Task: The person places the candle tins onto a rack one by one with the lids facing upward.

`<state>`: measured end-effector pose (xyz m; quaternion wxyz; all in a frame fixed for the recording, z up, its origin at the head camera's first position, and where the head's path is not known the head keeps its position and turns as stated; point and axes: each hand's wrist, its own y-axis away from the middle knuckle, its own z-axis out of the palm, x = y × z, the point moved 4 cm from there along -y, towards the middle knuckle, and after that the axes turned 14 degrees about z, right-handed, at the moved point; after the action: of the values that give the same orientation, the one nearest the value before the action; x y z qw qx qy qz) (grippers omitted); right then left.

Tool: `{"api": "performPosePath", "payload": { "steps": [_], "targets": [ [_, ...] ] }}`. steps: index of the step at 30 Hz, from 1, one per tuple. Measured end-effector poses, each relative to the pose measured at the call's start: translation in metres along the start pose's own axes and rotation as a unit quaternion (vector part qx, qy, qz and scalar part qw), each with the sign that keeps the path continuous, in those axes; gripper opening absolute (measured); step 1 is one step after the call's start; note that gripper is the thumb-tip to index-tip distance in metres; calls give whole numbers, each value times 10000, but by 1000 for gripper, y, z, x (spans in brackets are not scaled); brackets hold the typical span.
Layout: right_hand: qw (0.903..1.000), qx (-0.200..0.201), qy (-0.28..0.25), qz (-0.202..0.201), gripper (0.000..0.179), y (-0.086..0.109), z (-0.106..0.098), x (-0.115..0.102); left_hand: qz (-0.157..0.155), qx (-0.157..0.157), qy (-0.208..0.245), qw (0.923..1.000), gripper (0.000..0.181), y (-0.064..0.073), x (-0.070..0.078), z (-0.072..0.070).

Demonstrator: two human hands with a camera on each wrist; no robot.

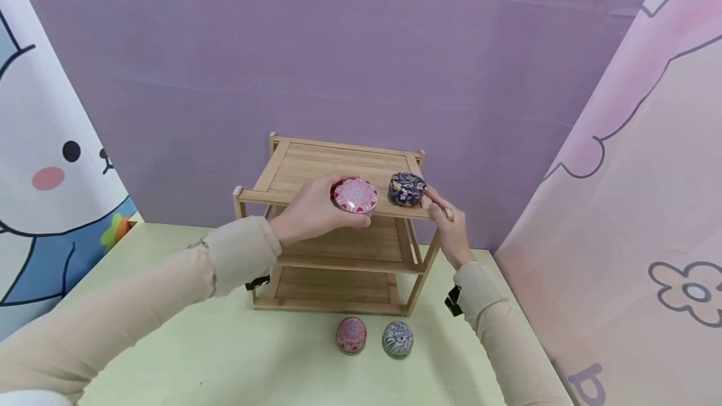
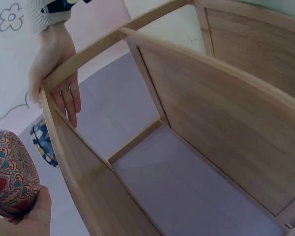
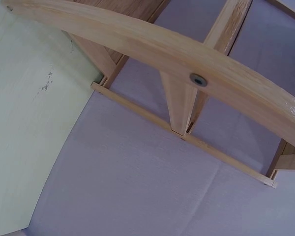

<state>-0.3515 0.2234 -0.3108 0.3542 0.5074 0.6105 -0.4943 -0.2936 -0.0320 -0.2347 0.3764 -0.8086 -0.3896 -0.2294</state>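
Note:
My left hand point(image 1: 310, 213) holds a round tin point(image 1: 356, 195) with a pink and red pattern, fingers and thumb curled around its side. It is at the front edge of the top shelf of a three-tier wooden rack point(image 1: 338, 160). In the left wrist view this tin point(image 2: 12, 172) shows red and teal ornament. My right hand point(image 1: 451, 227) grips the rack's front right top corner, its thumb and fingers on either side of the wood in the left wrist view. Beside those fingers, a dark blue floral tin point(image 1: 407, 189) sits on the top shelf.
On the pale green table point(image 1: 225, 356) in front of the rack stand a second pink tin point(image 1: 351, 335) and a grey-white patterned tin point(image 1: 397, 339). A purple backdrop point(image 1: 350, 67) rises behind the rack, with printed panels on both sides.

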Motion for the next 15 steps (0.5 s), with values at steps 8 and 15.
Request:
{"api": "performPosePath", "payload": {
  "steps": [8,15],
  "targets": [
    [9999,30,-61,-80,41,0,0,-1,-57,94,-55,9999,82,-26,-3,0],
    [10000,5,85,-16,42,8,2,-12,39,113,-355,9993,81,-45,-8,2]
  ]
}}
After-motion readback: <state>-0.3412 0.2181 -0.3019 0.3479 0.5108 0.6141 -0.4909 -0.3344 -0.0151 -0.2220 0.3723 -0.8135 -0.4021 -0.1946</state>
